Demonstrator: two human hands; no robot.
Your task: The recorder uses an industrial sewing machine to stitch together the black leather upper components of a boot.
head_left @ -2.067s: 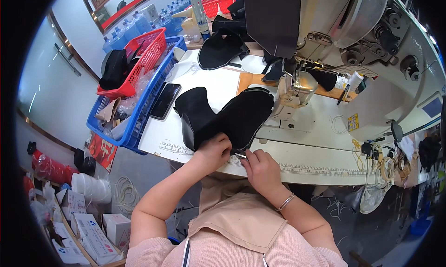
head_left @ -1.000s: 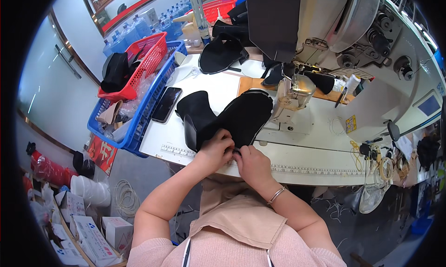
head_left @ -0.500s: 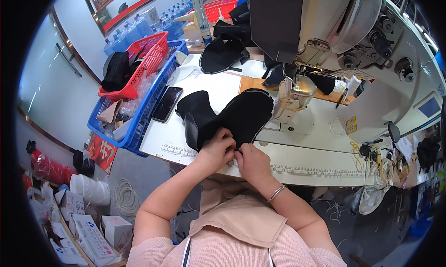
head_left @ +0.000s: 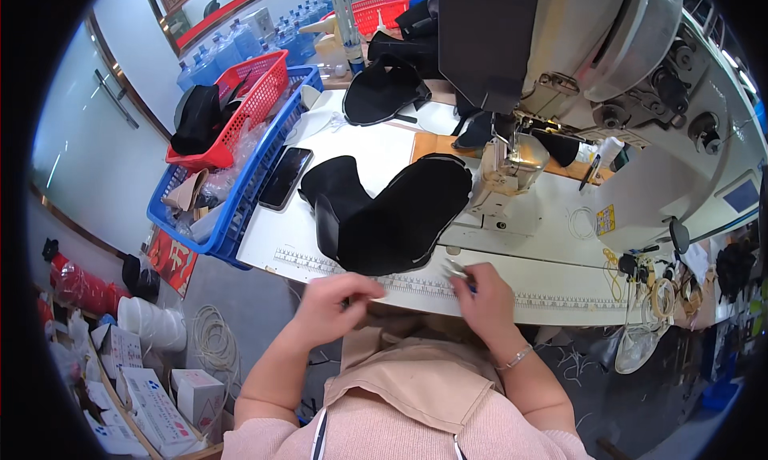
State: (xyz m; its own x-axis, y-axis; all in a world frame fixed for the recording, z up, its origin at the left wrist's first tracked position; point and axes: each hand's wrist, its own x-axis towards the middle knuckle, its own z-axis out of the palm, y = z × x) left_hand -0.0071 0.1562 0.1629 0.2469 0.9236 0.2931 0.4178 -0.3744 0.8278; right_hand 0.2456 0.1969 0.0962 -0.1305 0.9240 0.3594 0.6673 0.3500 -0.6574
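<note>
A black shoe upper or boot-shaped fabric piece (head_left: 404, 212) lies on the white sewing table (head_left: 384, 152), its rounded end beside the sewing machine's needle area. My right hand (head_left: 486, 300) is closed around small metal thread snips (head_left: 454, 268), whose tips point toward the lower edge of the black piece without touching it. Over the table's front edge, my left hand (head_left: 338, 304) is curled with its fingers together, just below the black piece. Whatever may lie between those fingers is hidden.
The sewing machine (head_left: 508, 172) fills the right side. A phone (head_left: 286, 178) lies at the table's left, beside a blue basket (head_left: 232, 240) with a red basket (head_left: 268, 92) on it. Another black piece (head_left: 384, 92) lies farther back. A ruler strip (head_left: 528, 300) runs along the front edge.
Both hands have let go of the black piece and drawn back toward me, moving apart. Thread snips now show in the right hand. The black piece has barely moved.
</note>
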